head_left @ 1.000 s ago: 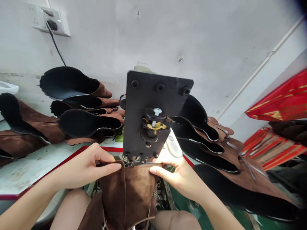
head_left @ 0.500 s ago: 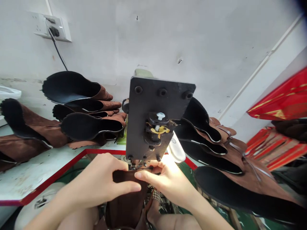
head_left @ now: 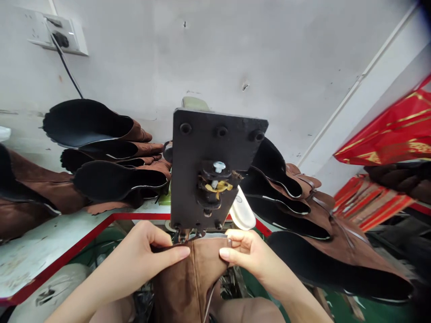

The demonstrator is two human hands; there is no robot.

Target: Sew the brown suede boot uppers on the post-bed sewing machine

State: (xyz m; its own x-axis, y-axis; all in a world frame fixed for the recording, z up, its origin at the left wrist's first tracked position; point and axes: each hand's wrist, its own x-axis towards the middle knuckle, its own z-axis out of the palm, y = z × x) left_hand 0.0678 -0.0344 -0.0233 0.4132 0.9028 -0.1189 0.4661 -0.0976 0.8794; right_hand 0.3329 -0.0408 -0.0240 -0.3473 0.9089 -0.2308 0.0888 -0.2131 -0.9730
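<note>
A brown boot upper (head_left: 191, 278) hangs below the head of a black-plated machine (head_left: 218, 148), its top edge up against the machine's lower end. My left hand (head_left: 151, 246) pinches that edge on the left, thumb across the outer face. On the right side my right hand (head_left: 245, 251) grips the same edge between thumb and fingers. A vertical seam runs down the leather between the two hands. The fingertips behind the leather are hidden. Just above my right hand, a white lamp-like piece (head_left: 243, 211) sticks out from the machine.
Brown boot uppers with black linings (head_left: 117, 179) are stacked left of the machine, and more uppers (head_left: 323, 269) lie on the right. The white table (head_left: 81, 233) has a red edge around a cut-out. Behind stands a grey wall with a power socket (head_left: 63, 36); red packaging (head_left: 387, 130) sits far right.
My right hand has moved slightly right, spreading the upper's edge so that its seam and brown face now show. The whole view has shifted a little. Both hands keep hold.
</note>
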